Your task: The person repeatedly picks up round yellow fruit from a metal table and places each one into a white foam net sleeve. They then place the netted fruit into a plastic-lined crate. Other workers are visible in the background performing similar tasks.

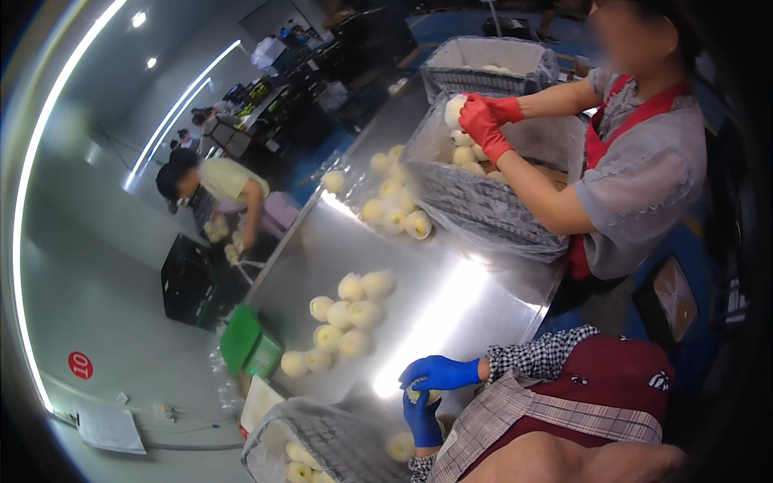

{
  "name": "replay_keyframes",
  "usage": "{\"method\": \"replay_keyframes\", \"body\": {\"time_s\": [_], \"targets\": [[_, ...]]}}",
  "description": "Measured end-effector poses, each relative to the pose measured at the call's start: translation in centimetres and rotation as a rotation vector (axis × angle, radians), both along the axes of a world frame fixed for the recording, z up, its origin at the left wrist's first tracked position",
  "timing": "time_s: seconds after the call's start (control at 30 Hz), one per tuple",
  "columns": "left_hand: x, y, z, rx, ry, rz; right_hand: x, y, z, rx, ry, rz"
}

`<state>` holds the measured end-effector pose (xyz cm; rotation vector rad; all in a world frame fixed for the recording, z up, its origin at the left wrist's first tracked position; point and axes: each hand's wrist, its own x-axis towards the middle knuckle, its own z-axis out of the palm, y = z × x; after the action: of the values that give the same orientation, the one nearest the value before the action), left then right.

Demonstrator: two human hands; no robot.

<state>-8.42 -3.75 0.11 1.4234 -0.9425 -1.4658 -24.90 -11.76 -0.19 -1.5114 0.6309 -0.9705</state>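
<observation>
My right hand [439,372], in a blue glove, is curved over a pale yellow round fruit [424,393] in a white foam net. My left hand [423,421], also blue-gloved, grips the same fruit from below in the picture. Both hands are above the near part of a shiny metal table [447,302]. Farther along it, several similar netted fruits [341,315] lie in a loose group. Close by my left hand, partly hidden, is another netted fruit [400,447].
A plastic-lined crate [344,422] holds netted fruits at the bottom. A green and white scale [250,347] stands at the table's left edge. Across the table, a co-worker in red gloves [489,124] holds a netted fruit over a lined crate [483,199]. Another person bends beside a black crate [190,281].
</observation>
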Motion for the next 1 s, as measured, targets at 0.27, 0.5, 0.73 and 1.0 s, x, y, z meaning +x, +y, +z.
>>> {"method": "replay_keyframes", "body": {"time_s": [0.27, 0.5, 0.73, 1.0], "targets": [[-2.0, -1.0, 0.6, -0.03, 0.254, 0.316, -1.6, 0.1, -1.6, 0.081, 0.271, -0.211], [-2.3, -1.4, 3.3, -0.172, -0.162, 0.025, -2.4, -0.7, -1.4, 0.175, 0.041, -0.252], [-2.2, -4.0, 3.9, -0.277, -0.397, -0.004, -4.1, -3.4, 2.7, 0.635, -0.408, 0.189], [-2.3, -1.3, 4.3, -0.237, -0.336, 0.107, -1.8, -2.2, 4.1, 1.307, -0.724, 0.247]]}}
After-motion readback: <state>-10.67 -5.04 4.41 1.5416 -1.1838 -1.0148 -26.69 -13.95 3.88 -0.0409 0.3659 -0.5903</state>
